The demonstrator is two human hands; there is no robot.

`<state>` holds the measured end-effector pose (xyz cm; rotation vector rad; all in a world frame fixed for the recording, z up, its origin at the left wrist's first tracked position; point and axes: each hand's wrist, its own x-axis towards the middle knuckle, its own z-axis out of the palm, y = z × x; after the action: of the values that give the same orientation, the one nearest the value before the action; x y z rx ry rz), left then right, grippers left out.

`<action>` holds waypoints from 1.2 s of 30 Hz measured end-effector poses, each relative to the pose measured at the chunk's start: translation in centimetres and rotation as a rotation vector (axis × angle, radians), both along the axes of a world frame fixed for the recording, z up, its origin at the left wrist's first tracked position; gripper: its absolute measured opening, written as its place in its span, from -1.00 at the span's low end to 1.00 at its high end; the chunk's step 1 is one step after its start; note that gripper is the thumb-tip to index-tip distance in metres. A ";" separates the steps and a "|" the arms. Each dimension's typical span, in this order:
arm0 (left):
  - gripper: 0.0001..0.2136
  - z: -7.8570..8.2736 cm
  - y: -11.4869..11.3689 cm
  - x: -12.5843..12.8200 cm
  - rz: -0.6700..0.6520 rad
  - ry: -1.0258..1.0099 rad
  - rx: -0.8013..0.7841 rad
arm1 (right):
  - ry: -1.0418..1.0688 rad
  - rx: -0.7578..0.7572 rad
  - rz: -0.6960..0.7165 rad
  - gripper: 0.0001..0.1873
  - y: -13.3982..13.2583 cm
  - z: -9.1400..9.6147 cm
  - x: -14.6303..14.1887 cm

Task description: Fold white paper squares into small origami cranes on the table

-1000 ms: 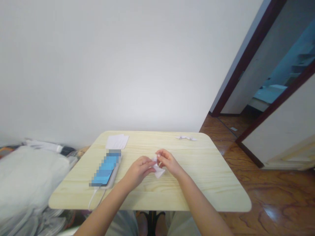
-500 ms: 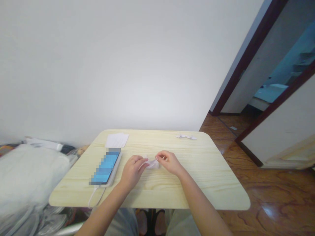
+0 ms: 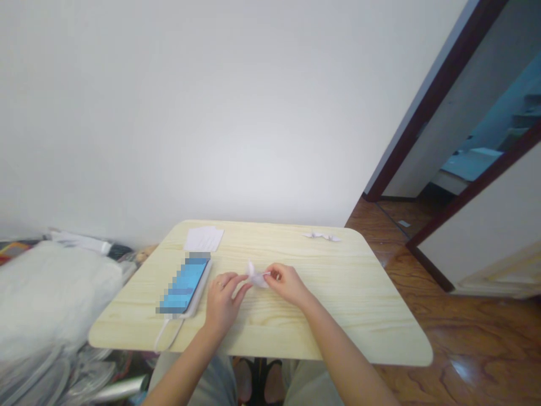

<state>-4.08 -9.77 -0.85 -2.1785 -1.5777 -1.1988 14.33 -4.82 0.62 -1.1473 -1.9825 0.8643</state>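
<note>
A small piece of folded white paper (image 3: 256,277) is held between my two hands, over the middle of the table. My left hand (image 3: 225,292) pinches its left side between thumb and fingers. At its right end, the thumb and fingertips of my right hand (image 3: 287,282) are closed on the paper. One flap of it stands up near the left fingertips. The exact folds are too small to make out.
On the light wooden table (image 3: 338,316), a phone (image 3: 186,286) with a white cable (image 3: 163,332) lies at left. Behind it are white paper sheets (image 3: 204,238). Two small folded paper pieces (image 3: 321,237) lie at the back right. A white wall (image 3: 262,113) stands behind.
The paper between my hands has turned, and a flap now stands up at its left. My left hand has shifted slightly left. The whole view has tilted a little.
</note>
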 end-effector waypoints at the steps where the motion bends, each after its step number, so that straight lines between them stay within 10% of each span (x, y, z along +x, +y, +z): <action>1: -0.83 0.0 0.0 0.1 -0.004 0.003 -0.001 | 0.049 -0.050 -0.001 -0.87 0.0 0.0 0.0; 13: -0.77 -0.2 0.8 0.8 -0.066 0.014 -0.029 | 0.358 -0.265 0.090 -0.89 0.1 0.2 -0.1; 36: -0.83 1.3 0.8 1.3 -0.027 0.150 -0.045 | 0.324 -0.011 0.000 -0.83 -0.5 0.8 0.0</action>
<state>-2.78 -8.98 0.48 -2.2663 -1.5324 -0.9904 14.30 -5.32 1.46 -0.9449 -1.7135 0.9934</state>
